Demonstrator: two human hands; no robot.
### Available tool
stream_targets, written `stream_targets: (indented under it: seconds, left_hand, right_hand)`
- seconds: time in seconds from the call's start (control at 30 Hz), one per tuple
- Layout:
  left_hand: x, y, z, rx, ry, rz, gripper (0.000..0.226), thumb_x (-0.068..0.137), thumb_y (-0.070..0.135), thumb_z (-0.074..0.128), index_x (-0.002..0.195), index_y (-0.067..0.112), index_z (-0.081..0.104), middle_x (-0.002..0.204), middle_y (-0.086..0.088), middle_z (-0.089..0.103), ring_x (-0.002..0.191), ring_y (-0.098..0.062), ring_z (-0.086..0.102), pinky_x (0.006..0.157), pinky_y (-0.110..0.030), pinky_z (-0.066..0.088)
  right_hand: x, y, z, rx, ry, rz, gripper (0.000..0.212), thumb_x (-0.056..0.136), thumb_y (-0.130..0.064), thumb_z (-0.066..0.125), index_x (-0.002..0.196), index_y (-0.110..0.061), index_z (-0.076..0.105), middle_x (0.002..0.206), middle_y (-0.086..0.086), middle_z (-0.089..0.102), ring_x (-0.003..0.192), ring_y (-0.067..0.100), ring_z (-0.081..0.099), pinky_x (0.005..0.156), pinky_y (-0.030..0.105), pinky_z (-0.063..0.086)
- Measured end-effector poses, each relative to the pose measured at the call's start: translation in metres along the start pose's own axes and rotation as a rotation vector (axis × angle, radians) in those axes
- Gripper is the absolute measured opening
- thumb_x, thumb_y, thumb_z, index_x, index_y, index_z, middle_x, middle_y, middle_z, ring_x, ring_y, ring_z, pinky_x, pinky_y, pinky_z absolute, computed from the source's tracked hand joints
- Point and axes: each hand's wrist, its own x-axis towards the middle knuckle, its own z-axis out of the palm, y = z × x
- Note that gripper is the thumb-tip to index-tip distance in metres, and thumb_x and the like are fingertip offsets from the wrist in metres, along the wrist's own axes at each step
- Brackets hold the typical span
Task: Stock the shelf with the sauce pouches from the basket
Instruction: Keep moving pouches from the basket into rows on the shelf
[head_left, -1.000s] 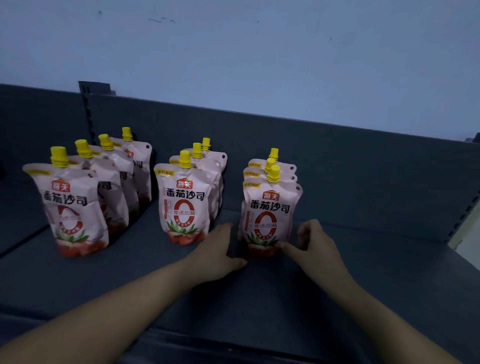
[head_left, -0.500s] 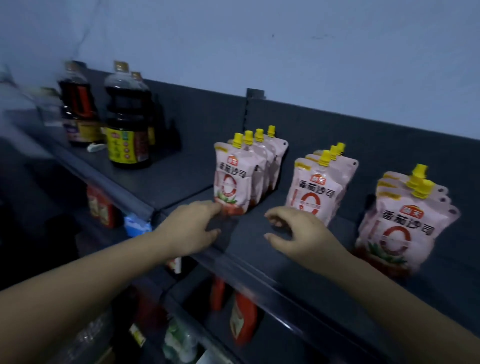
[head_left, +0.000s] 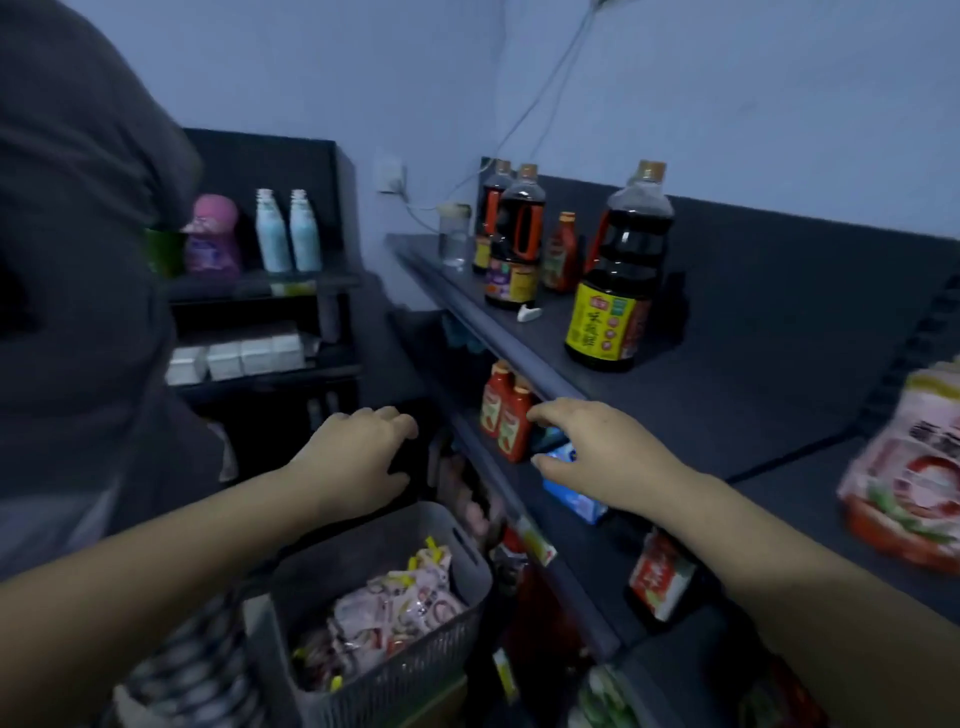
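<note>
A grey plastic basket (head_left: 311, 561) stands low at the bottom centre, with several pink sauce pouches (head_left: 395, 608) with yellow caps heaped inside. My left hand (head_left: 358, 457) hovers above the basket's far rim, fingers loosely curled, holding nothing. My right hand (head_left: 597, 452) is stretched out in front of the dark shelf's front edge (head_left: 519, 353), fingers relaxed and empty. A blurred pink pouch (head_left: 904, 467) stands on the shelf at the far right edge of the view.
Large dark soy sauce bottles (head_left: 618, 280) and a red bottle (head_left: 561, 254) stand on the shelf's left part. Red ketchup bottles (head_left: 504, 415) sit on the shelf below. A second rack (head_left: 260, 291) with bottles stands far left. A dark-clothed person (head_left: 78, 260) is close on my left.
My view has swung left and down, from the rows of pouches to the basket. Both hands left the shelf; my left hand now hangs over the basket.
</note>
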Motion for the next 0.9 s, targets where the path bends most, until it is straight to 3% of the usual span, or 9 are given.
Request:
stream_targets:
  seconds: [0.23, 0.4, 0.63, 0.73, 0.8, 0.9]
  left_hand:
    - [-0.019, -0.081, 0.047, -0.032, -0.121, -0.162, 0.051, 0.088, 0.031, 0.054, 0.135, 0.019, 0.040, 0.133, -0.002, 0.048, 0.119, -0.025, 0.048, 0.092, -0.035, 0.039]
    - [-0.016, -0.114, 0.091, -0.054, -0.197, -0.245, 0.051, 0.087, 0.032, 0.054, 0.134, 0.020, 0.041, 0.133, -0.001, 0.048, 0.120, -0.023, 0.048, 0.090, -0.033, 0.039]
    - [0.018, -0.134, 0.153, -0.059, -0.355, -0.352, 0.048, 0.087, 0.034, 0.055, 0.130, 0.017, 0.044, 0.132, -0.004, 0.048, 0.121, -0.025, 0.047, 0.091, -0.035, 0.039]
    - [0.032, -0.138, 0.179, -0.072, -0.410, -0.408, 0.046, 0.088, 0.031, 0.054, 0.130, 0.015, 0.043, 0.134, -0.004, 0.047, 0.124, -0.025, 0.045, 0.096, -0.036, 0.039]
    - [0.036, -0.138, 0.196, -0.079, -0.449, -0.454, 0.042, 0.088, 0.028, 0.054, 0.126, 0.014, 0.045, 0.130, -0.005, 0.049, 0.120, -0.026, 0.047, 0.093, -0.036, 0.039]
    - [0.035, -0.136, 0.224, -0.107, -0.506, -0.530, 0.041, 0.088, 0.028, 0.053, 0.125, 0.013, 0.045, 0.125, -0.007, 0.050, 0.116, -0.028, 0.049, 0.087, -0.034, 0.038]
  right_hand:
    - [0.087, -0.038, 0.071, -0.002, -0.141, -0.077, 0.045, 0.086, -0.026, 0.057, 0.128, -0.012, 0.051, 0.128, 0.008, 0.056, 0.119, 0.024, 0.051, 0.096, 0.036, 0.042]
    - [0.127, -0.034, 0.123, 0.000, -0.272, -0.117, 0.043, 0.087, -0.026, 0.055, 0.127, -0.012, 0.051, 0.125, 0.006, 0.056, 0.112, 0.024, 0.054, 0.089, 0.038, 0.047]
    - [0.189, -0.009, 0.193, -0.127, -0.451, -0.234, 0.034, 0.089, -0.023, 0.052, 0.120, -0.010, 0.052, 0.120, 0.008, 0.055, 0.108, 0.027, 0.054, 0.085, 0.042, 0.049]
    - [0.217, 0.002, 0.224, -0.133, -0.527, -0.275, 0.032, 0.088, -0.021, 0.051, 0.118, -0.008, 0.053, 0.117, 0.009, 0.055, 0.106, 0.027, 0.054, 0.080, 0.036, 0.048]
    - [0.232, 0.008, 0.245, -0.138, -0.572, -0.294, 0.032, 0.088, -0.021, 0.051, 0.117, -0.008, 0.053, 0.116, 0.009, 0.055, 0.105, 0.028, 0.054, 0.075, 0.033, 0.044]
    - [0.249, 0.013, 0.277, -0.157, -0.646, -0.335, 0.034, 0.089, -0.024, 0.051, 0.117, -0.006, 0.053, 0.120, 0.012, 0.056, 0.108, 0.030, 0.054, 0.078, 0.034, 0.044]
